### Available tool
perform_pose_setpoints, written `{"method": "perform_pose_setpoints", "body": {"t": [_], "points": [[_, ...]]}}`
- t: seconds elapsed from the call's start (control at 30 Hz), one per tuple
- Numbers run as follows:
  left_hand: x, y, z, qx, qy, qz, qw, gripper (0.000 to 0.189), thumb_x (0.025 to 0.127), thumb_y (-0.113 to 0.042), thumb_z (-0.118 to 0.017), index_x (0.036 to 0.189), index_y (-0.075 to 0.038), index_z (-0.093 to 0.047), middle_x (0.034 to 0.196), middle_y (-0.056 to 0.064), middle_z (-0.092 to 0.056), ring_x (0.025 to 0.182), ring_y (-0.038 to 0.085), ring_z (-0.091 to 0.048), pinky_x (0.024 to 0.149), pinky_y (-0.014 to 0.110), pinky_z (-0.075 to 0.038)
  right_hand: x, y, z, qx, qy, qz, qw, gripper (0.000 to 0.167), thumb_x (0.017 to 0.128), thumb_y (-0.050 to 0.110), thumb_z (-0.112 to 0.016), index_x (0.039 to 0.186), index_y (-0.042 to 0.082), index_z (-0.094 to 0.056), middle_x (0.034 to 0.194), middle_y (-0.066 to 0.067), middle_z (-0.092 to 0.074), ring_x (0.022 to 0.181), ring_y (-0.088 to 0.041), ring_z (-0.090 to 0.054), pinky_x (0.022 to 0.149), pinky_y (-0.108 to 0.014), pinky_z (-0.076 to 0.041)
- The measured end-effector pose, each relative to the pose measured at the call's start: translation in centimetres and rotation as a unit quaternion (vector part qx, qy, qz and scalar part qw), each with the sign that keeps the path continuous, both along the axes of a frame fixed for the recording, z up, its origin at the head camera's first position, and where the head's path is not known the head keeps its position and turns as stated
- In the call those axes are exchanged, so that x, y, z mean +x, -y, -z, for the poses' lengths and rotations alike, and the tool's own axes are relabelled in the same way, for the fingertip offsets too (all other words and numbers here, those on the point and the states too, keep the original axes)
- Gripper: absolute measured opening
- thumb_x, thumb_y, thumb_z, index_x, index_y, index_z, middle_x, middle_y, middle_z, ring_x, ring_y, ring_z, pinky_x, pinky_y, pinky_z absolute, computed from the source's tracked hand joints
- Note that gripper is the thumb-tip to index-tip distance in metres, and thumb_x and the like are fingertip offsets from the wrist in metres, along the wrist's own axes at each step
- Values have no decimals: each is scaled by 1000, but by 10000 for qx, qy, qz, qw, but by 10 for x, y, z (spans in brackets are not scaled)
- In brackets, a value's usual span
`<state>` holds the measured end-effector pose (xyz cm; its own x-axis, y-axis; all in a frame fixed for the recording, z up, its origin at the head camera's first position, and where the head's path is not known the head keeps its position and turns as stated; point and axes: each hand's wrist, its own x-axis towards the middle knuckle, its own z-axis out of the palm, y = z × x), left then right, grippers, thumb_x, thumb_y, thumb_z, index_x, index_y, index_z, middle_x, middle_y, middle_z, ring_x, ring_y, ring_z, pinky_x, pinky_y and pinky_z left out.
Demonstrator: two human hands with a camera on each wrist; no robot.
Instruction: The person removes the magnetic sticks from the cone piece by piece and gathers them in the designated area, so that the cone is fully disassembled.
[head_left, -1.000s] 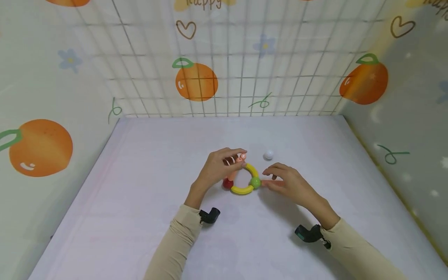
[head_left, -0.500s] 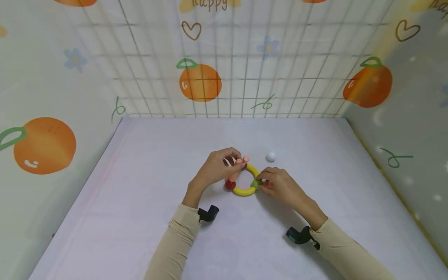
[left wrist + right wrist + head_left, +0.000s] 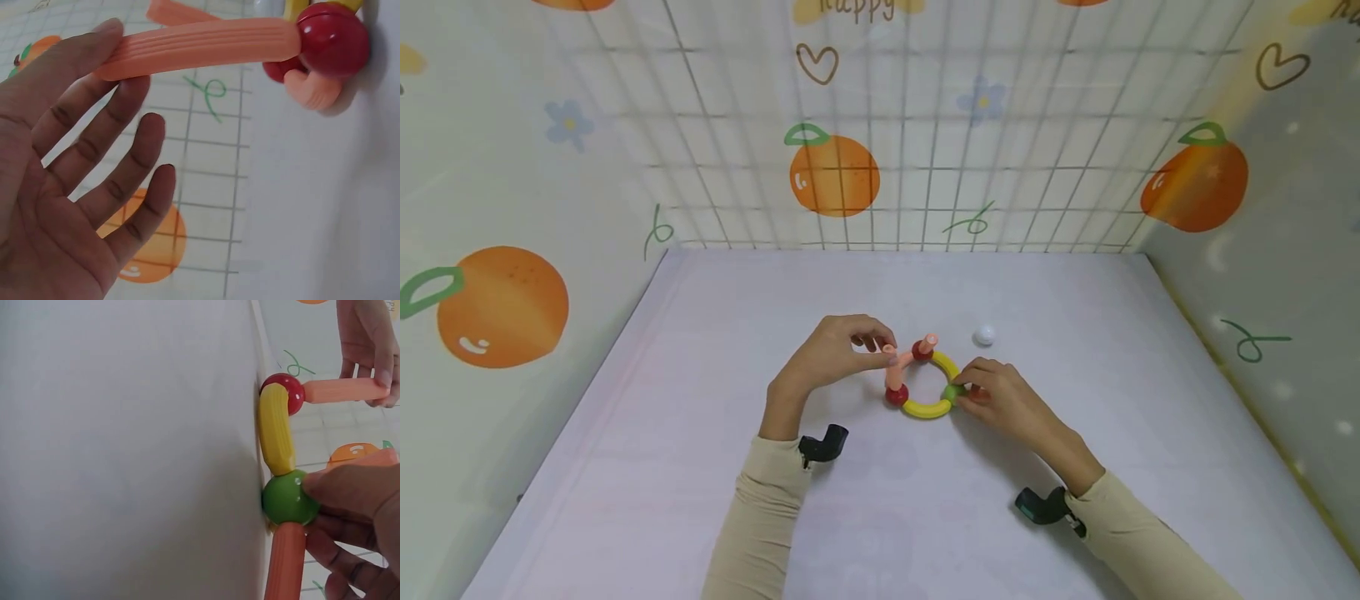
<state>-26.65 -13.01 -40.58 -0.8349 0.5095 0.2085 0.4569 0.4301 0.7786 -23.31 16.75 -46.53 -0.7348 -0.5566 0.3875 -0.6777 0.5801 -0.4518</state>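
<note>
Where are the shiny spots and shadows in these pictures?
Left wrist view: glints on the nearest glossy red ball; right wrist view: glints on the glossy green ball, a broad soft shadow across the pale tabletop; head view: soft shadow near the bare right hand.

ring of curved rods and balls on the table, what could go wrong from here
The left grip pinches the upright pink rod near its top end, so a sideways pull might lever it out of the red ball below. The right grip pinches the green ball; twisting could loosen the yellow rod there. The white ball sits apart and might roll if bumped.
</note>
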Motion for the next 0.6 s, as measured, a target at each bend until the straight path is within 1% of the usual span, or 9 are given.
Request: {"method": "perform_pose_setpoints", "body": {"t": [0.2, 0.37, 0.6], "points": [[3, 12, -5, -153, 226, -69, 9996, 10, 88, -25, -80, 95, -21, -75, 90, -9, -68, 86, 14, -61, 91, 49, -49, 2, -1, 3, -10, -111, 105, 9999, 23, 78, 7, -87, 99, 6, -76, 98, -3, -69, 85, -21, -63, 75, -36, -46], [2, 24, -5, -317, 334, -134, 9988, 10, 86, -24, -81, 94, -22, -75, 89, -8, -69, 87, 15, -62, 92, 48, -49, 4, 0, 2, 89, 43, 280, 9996, 24, 78, 9, -86, 101, 8, -76, 101, -2, -68, 90, -20, -60, 78, -37, -42], [1, 39, -3, -677, 538, -354, 9956, 13, 85, -21, -82, 96, -22, -76, 89, -8, -69, 90, 16, -60, 81, 38, -48, 5, 1, 1, 122, 141, 361, 9992, 25, 79, 10, -86, 101, 8, -76, 102, -2, -68, 92, -21, -59, 77, -37, -39]]}}
